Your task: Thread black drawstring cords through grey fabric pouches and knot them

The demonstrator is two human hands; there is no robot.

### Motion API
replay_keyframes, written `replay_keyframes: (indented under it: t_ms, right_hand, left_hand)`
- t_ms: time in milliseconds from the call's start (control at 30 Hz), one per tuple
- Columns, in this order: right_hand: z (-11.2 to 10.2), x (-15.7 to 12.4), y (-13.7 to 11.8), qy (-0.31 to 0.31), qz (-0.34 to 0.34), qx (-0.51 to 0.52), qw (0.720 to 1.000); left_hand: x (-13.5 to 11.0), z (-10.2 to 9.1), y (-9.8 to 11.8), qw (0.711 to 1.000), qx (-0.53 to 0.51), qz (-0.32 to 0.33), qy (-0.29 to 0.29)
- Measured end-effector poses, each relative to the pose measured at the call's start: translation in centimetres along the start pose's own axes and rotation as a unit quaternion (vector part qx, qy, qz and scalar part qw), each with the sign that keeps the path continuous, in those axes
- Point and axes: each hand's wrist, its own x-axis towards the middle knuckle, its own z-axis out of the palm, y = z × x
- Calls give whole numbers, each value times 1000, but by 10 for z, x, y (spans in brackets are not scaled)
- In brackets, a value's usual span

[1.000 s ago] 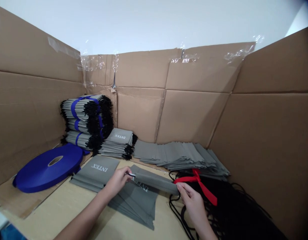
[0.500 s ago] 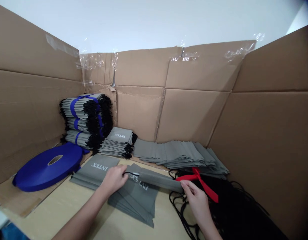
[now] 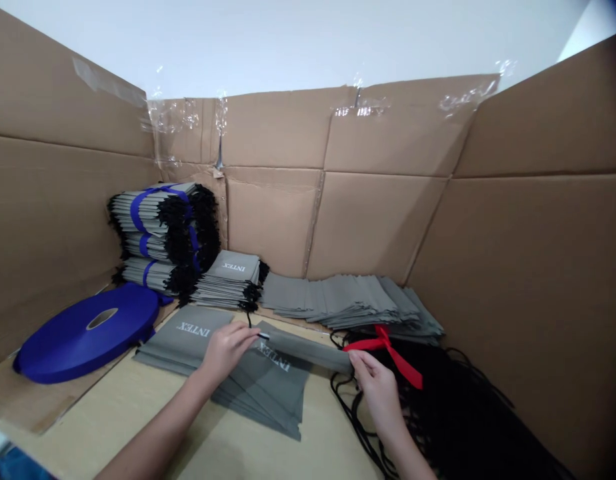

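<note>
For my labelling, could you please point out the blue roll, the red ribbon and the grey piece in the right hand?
Blue roll (image 3: 81, 341), head view: upper face.
Red ribbon (image 3: 385, 341), head view: where its strips meet.
Grey piece (image 3: 315, 351), head view: middle stretch.

Bright, fairly even light; behind the worktop, a soft diagonal shadow slants over the cardboard, tape glints higher up, and at the worktop's right black cords lose detail.
</note>
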Motion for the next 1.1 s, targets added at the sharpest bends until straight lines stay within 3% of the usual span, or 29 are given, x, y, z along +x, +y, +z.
replay_keyframes:
  t_ms: [100, 233, 300, 400, 533, 600, 767, 867, 967, 1100]
  right_hand:
    - [7, -4, 2, 8, 12, 23, 1000]
    - [7, -4, 9, 34, 27, 53, 998]
    - [3, -2, 11, 49, 32, 69, 996]
    - [-3, 3, 13, 64, 38, 98, 992]
    - [-8, 8, 17, 48, 51, 152, 986]
    - [-8, 9, 21, 30, 63, 176, 982]
    - [-7, 9, 30, -10, 90, 197, 976]
    - [-8, 10, 35, -21, 97, 188, 977]
    - [-7, 12, 40, -21, 98, 164, 981]
    - [-4, 15, 46, -14, 91, 106, 990]
  left_hand:
    - [-1, 0, 8, 992, 64, 51, 99]
    - [-2, 11, 38, 977, 131, 121, 118]
    - [-6, 21, 55, 978, 148, 121, 79]
    - [-14, 39, 75, 979, 124, 156, -34]
    - [-24, 60, 100, 952, 69, 238, -181]
    - [-24, 70, 112, 945, 62, 234, -220]
    - [-11, 101, 127, 952, 54, 149, -263]
    - [0, 114, 126, 949, 46, 149, -275]
    - [3, 111, 124, 944, 38, 169, -280]
    - [-6, 87, 125, 926, -2, 243, -289]
